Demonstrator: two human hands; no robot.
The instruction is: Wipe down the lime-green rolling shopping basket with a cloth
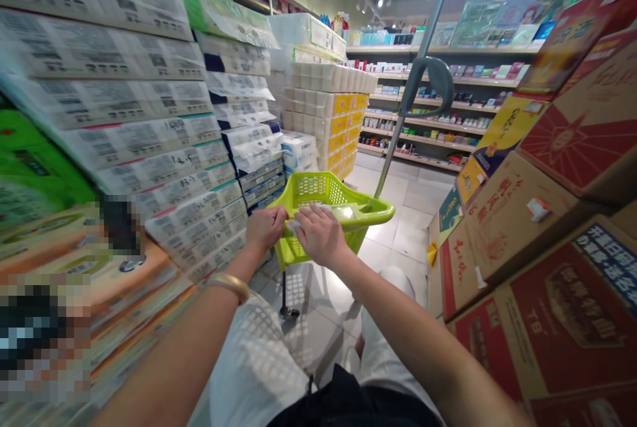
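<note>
— Where is the packet (294, 224)?
— At the near rim of the green basket (371, 216), right between the two hands. It's small and pale.
— And the left hand (266, 228)?
— Its fingers are curled in together, with the tips pinching the packet's left end just above the rim. There's a gold bracelet (229, 283) on that wrist.
— The right hand (321, 236)?
— It lies over the packet's other end, back toward the camera, fingers bent down. The tips are hidden, so I can't tell whether they grip it.
— What's around?
— The basket's grey handle (417, 75) slants up. There are stacked tissue packs (164, 148) on the left and red cartons (572, 135) on the right.
</note>
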